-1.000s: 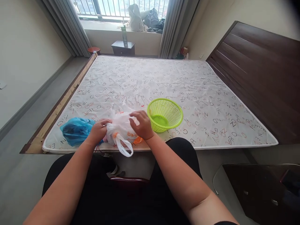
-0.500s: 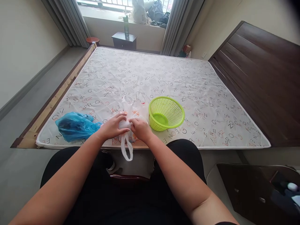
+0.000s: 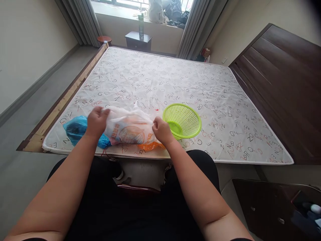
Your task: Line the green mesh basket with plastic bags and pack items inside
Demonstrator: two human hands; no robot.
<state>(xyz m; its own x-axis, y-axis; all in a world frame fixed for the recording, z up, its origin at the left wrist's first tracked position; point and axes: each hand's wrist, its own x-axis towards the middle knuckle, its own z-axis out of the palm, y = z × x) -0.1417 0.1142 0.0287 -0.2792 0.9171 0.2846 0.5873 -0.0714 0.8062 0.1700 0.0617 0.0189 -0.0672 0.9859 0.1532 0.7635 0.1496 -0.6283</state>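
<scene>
A white plastic bag (image 3: 132,129) with orange print is stretched wide between my two hands, close to the mattress's near edge. My left hand (image 3: 97,122) is closed on its left side. On the right side, my right hand (image 3: 162,130) pinches the bag's edge. Coloured contents show faintly through the plastic, but I cannot make out what they are. Just left of my left hand lies a blue plastic bag (image 3: 75,129) with something dark inside. A green plastic basket (image 3: 182,120) stands right beside my right hand. Some orange plastic (image 3: 150,146) shows under the white bag.
The letter-printed mattress (image 3: 160,77) rests on a wooden bed frame (image 3: 67,93), with a dark headboard (image 3: 281,90) at right. Beyond it stands a small nightstand (image 3: 137,40) with a bottle (image 3: 141,26). A dark cabinet (image 3: 263,201) is at lower right.
My hands have moved apart, the left one going left, and the white bag, bunched and tied-looking before, is now spread out between them. The whole view has shifted slightly.
</scene>
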